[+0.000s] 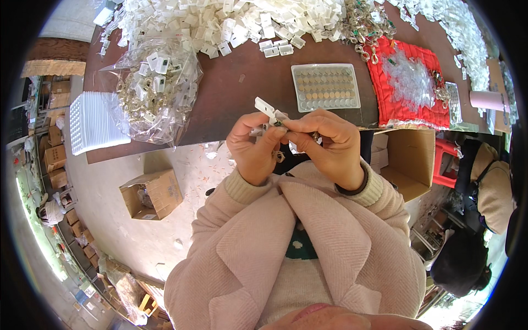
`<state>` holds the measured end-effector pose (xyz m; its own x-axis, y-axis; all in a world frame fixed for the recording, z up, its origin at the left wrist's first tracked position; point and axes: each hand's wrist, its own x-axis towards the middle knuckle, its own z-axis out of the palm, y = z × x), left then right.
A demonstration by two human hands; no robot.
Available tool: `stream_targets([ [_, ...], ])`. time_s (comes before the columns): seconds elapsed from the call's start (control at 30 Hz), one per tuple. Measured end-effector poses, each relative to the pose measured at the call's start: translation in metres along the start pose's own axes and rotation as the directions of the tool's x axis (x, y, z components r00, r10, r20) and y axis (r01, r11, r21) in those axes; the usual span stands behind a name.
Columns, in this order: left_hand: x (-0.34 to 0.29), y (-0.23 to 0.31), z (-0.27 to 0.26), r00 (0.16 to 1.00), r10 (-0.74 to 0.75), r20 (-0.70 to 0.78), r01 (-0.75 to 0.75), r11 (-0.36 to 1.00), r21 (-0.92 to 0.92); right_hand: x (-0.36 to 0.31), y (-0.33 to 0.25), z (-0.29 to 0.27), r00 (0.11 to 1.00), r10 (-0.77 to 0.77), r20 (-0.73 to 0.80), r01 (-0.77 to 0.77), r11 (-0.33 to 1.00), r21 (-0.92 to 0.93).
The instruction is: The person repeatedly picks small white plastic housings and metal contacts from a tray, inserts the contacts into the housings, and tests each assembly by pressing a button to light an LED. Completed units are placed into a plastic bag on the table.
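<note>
Seen from above: left hand [254, 147] and right hand [324, 144] raised together at the near edge of a dark brown worktop [242, 93], fingertips of both pinched around a small white rectangular plastic clip [268, 109] tilted up to the left. Just beyond, a clear flat tray of round silver button cells [325, 87]. Left of it, a clear plastic bag of white clips and metal rings [157, 91]. Farther back, a loose heap of white plastic clips [231, 22]. To the right, a red quilted cloth [410, 82]
</note>
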<state>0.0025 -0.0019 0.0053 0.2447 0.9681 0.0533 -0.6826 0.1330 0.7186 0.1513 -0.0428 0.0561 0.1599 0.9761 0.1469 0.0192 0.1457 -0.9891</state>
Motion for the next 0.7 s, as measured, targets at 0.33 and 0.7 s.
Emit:
stream_targets([
  [0.33, -0.007, -0.007, 0.013, 0.99, 0.096, -0.099, -0.087, 0.992, 0.093, 0.001, 0.001, 0.013, 0.989, 0.083, -0.121, -0.079, 0.996, 0.035],
  [0.7, -0.008, -0.007, 0.012, 0.988, 0.146, -0.056, -0.139, 0.982, 0.125, 0.003, -0.012, 0.008, 0.998, 0.025, -0.054, -0.03, 0.996, -0.089],
])
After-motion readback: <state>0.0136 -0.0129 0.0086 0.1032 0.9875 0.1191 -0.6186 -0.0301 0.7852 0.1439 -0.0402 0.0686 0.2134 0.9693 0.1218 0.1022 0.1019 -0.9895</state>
